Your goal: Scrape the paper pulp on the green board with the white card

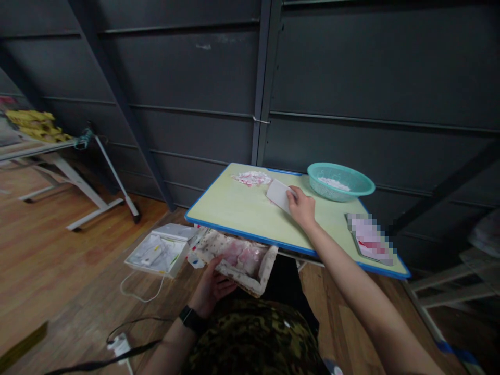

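Observation:
My right hand (302, 207) is closed on a flat white card (278, 195), holding it tilted with its lower edge at the surface of the pale yellow table (214, 200). Beyond the card, to its left, lies a loose pile of small white and pink pieces (252, 178). Below the table's near edge, my left hand (214, 285) grips the side of a worn, whitish box (266, 268). Inside the box is crumpled clear plastic (244, 258) with a pinkish look; what it contains I cannot make out.
A turquoise plastic basket (341, 195) with white pieces inside stands at the table's back right. A flat, partly blurred object (369, 239) lies near the right edge. An open white box (156, 252) and a power strip (121, 348) with cables are on the floor.

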Demonstrator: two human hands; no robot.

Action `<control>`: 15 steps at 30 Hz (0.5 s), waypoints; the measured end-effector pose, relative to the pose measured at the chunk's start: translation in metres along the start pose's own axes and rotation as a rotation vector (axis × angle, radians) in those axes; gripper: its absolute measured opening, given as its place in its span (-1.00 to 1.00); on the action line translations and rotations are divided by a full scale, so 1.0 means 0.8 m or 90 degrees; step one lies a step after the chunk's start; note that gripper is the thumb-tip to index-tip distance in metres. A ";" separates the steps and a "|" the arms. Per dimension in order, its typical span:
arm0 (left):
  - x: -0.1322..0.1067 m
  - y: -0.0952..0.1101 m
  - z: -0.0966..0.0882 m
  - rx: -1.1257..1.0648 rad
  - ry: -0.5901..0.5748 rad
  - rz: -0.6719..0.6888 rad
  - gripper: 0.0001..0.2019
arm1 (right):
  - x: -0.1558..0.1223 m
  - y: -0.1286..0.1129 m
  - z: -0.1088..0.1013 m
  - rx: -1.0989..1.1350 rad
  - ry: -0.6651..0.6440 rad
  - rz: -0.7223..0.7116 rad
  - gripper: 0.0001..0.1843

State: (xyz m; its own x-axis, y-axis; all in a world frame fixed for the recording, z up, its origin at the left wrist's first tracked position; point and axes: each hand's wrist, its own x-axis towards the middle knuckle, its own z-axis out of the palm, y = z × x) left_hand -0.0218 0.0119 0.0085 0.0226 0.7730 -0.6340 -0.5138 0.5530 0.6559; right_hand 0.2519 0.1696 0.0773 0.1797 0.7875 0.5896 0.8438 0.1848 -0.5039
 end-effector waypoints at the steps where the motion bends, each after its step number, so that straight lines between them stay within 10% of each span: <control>1: 0.000 0.000 0.000 0.002 0.000 0.002 -0.67 | -0.001 -0.001 0.001 -0.008 -0.005 -0.009 -0.58; 15: -0.004 0.002 0.004 -0.009 0.001 -0.022 -0.69 | -0.003 -0.005 0.003 0.032 -0.041 -0.068 -0.58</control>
State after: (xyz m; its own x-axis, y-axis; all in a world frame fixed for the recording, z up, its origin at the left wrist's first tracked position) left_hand -0.0201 0.0113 0.0130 0.0391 0.7529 -0.6570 -0.5252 0.5748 0.6275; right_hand 0.2468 0.1685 0.0759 0.0557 0.7975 0.6007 0.8297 0.2977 -0.4722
